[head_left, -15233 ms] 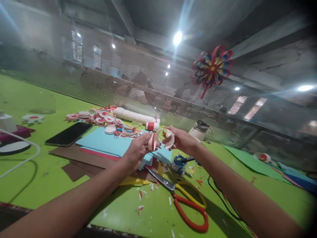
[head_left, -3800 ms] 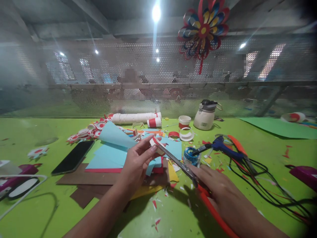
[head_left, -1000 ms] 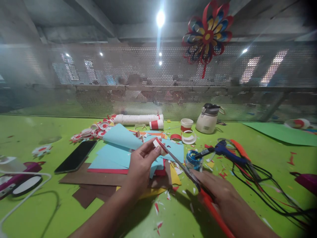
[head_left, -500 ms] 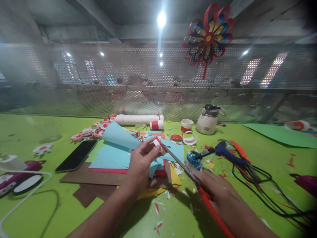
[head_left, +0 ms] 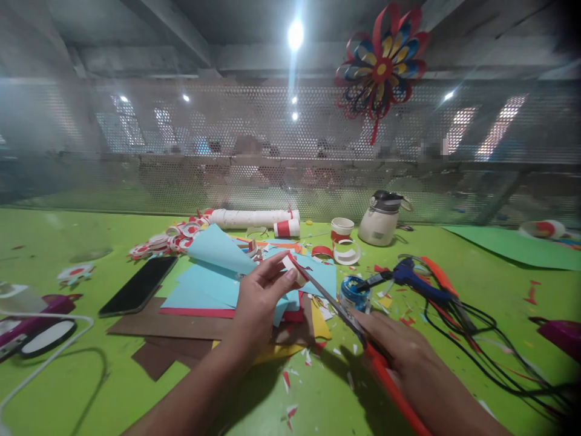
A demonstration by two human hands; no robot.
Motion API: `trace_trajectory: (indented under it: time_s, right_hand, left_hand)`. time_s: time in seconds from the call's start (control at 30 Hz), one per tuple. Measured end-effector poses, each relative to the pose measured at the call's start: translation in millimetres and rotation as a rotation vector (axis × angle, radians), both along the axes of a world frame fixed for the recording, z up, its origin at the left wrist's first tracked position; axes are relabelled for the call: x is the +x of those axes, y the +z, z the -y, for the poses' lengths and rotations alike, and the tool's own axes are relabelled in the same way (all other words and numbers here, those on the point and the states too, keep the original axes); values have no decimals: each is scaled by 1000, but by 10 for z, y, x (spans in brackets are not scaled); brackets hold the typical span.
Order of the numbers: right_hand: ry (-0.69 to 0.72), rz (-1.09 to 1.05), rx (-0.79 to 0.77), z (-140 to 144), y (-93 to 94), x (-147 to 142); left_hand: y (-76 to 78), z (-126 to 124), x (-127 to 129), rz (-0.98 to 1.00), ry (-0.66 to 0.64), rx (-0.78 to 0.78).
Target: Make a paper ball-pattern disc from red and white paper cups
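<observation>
My left hand (head_left: 256,306) pinches a small white and red paper piece (head_left: 290,264) between thumb and fingers, above a stack of light blue paper sheets (head_left: 206,284). My right hand (head_left: 394,351) grips red-handled scissors (head_left: 338,312). Their blades point up and left, with the tips at the paper piece. A blue glue pot (head_left: 354,292) stands just right of the blades.
On the green table (head_left: 68,375) lie a black phone (head_left: 138,286), brown sheets (head_left: 172,327), red and white paper rings (head_left: 166,242), a white roll (head_left: 252,217), a beige jug (head_left: 379,221), a blue glue gun (head_left: 408,275) with black cables (head_left: 476,333). A perforated metal screen (head_left: 181,163) closes off the back.
Both hands stay almost where they were over the last second, with the scissors still at the paper piece. Long before, both hands held a paper ring and the scissors lay on the table.
</observation>
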State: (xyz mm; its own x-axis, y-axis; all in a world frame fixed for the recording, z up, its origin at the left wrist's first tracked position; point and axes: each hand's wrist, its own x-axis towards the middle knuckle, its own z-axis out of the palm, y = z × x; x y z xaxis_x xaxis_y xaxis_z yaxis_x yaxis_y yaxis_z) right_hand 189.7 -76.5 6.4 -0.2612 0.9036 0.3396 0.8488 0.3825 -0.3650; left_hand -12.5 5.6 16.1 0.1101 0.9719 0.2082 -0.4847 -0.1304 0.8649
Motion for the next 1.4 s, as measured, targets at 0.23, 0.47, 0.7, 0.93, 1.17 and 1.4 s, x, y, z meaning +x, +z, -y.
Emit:
trace_trajectory:
  time_s: [0.23, 0.47, 0.7, 0.93, 1.17, 1.4]
  right_hand:
    - [-8, 12, -20, -7, -3, -13]
    - [-36, 30, 9, -8, -33, 1]
    - [-59, 77, -29, -29, -97, 44]
    - [-57, 83, -6, -25, -66, 41]
    - [-41, 59, -15, -5, 0, 13]
    - [-14, 32, -5, -1, 7, 1]
  left_hand:
    - [-3, 3, 1, -10, 9, 2]
    - [82, 0, -7, 50, 3, -24]
    - [48, 2, 12, 18, 25, -27]
    - [0, -15, -4, -33, 32, 32]
    - [0, 4, -6, -63, 30, 39]
    - [-25, -18, 3, -24, 38, 18]
